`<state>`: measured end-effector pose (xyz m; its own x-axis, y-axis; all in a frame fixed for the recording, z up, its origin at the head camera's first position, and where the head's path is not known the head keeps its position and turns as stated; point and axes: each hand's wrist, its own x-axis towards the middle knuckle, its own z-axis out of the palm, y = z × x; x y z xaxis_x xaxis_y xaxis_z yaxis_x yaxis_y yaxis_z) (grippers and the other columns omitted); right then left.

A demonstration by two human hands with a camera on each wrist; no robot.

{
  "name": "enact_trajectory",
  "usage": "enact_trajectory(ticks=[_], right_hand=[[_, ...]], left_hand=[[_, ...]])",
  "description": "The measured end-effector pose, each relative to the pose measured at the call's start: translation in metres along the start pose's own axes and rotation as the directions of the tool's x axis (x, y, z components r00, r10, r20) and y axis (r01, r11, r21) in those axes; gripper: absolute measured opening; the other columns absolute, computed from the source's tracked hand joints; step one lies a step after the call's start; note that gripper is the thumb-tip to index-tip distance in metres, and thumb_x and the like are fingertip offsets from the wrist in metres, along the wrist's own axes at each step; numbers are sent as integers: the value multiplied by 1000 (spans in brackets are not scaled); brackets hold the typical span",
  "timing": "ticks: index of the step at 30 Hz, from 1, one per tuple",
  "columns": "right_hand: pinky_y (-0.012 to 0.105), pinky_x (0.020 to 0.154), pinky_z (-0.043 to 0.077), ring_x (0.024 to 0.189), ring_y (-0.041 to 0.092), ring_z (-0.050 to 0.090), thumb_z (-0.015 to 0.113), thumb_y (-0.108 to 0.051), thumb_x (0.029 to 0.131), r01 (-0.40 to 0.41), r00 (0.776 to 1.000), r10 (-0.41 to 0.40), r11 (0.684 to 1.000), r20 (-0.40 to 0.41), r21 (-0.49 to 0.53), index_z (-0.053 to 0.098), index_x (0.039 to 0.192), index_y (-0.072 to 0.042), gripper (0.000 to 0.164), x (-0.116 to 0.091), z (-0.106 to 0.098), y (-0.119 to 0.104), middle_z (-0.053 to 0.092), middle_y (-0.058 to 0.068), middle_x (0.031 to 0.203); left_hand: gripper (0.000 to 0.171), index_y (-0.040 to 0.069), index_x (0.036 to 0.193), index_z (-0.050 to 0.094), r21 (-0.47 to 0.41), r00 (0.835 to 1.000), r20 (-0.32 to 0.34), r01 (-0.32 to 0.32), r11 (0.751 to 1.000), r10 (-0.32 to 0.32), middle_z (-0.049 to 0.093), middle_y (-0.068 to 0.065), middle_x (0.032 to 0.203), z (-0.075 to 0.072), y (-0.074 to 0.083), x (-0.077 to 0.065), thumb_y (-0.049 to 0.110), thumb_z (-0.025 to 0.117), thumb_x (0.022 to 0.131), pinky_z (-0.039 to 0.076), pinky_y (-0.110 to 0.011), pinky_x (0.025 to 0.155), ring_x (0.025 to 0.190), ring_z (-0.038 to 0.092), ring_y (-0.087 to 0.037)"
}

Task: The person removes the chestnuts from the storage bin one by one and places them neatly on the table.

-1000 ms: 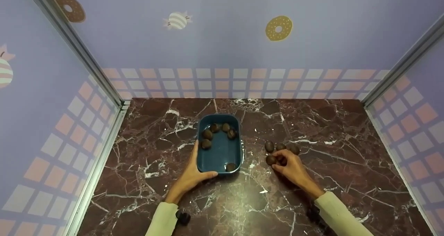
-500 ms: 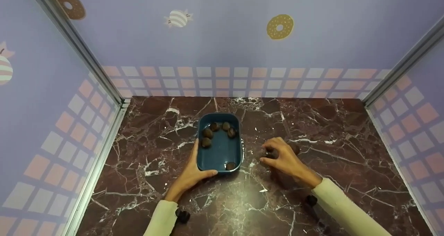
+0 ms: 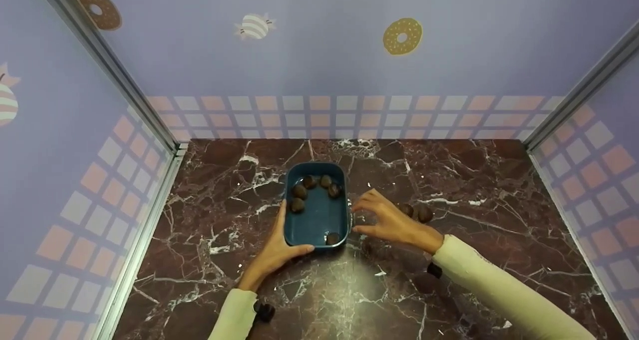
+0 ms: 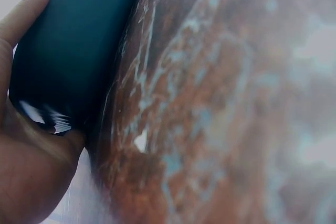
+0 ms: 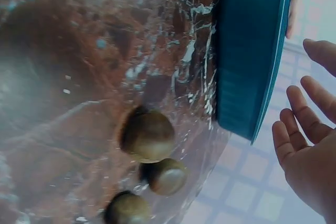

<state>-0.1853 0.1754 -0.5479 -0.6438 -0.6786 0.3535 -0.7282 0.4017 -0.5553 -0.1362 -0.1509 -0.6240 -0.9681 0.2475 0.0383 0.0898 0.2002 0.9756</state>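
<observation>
A deep blue rectangular tub (image 3: pixel 314 225) stands on the marble-patterned table. Round brown nuts, kind unclear, lie in it: several along the far end and left side, plus one nut (image 3: pixel 332 238) in the near right corner. My left hand (image 3: pixel 273 250) holds the tub's near left corner, fingers along its left wall and thumb across the near rim. Just right of the tub is my right hand (image 3: pixel 387 220), thumb and fingers apart. In the right wrist view its fingers (image 5: pixel 302 108) are extended and nothing shows between them.
Behind my right hand lie loose nuts; one (image 3: pixel 425 212) shows in the head view, and three appear in the right wrist view, the nearest nut (image 5: pixel 149 135) being largest. Patterned panels (image 3: pixel 319 60) enclose the table (image 3: pixel 239 180) at back and sides.
My right hand has moved left from the loose nuts to beside the tub. Fewer loose nuts are visible there in the head view. My left hand stays on the tub.
</observation>
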Motion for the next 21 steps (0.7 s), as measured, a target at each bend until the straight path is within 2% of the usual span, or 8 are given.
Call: enact_trajectory(ticks=[5, 10, 16, 21], right_hand=[[40, 92, 49, 108, 20, 53, 86, -22, 82, 42, 998, -40, 999, 52, -33, 72, 113, -9, 37, 13, 2, -3, 64, 1, 115], [40, 93, 48, 108, 21, 53, 85, -26, 84, 89, 986, -79, 994, 144, -63, 72, 112, -11, 34, 24, 4, -2, 65, 2, 115], [42, 96, 46, 110, 23, 51, 86, -20, 81, 82, 944, -65, 996, 323, -39, 75, 112, -6, 36, 36, 5, -2, 68, 3, 113], [40, 96, 46, 111, 21, 51, 88, -17, 79, 77, 922, -54, 996, 383, -47, 77, 111, -9, 35, 47, 8, -1, 70, 0, 110]], left_hand=[[132, 34, 163, -3, 7, 1000, -4, 15, 1000, -15, -3, -3, 170, 1, 1, -1, 18, 92, 74, 8, -59, 120, 154, 2, -29], [132, 25, 164, -4, 8, 1000, -3, 23, 1000, -23, -3, -6, 170, 1, 2, 0, 22, 92, 73, 10, -61, 119, 154, 2, -32], [135, 20, 164, -3, 6, 1000, -3, 14, 1000, -14, -2, -6, 170, 2, 1, 1, 29, 94, 71, 9, -58, 120, 154, 4, -29], [133, 22, 164, -3, 10, 1000, 0, 8, 1000, -8, -2, -3, 169, 1, 1, 0, 22, 93, 73, 8, -59, 120, 154, 3, -28]])
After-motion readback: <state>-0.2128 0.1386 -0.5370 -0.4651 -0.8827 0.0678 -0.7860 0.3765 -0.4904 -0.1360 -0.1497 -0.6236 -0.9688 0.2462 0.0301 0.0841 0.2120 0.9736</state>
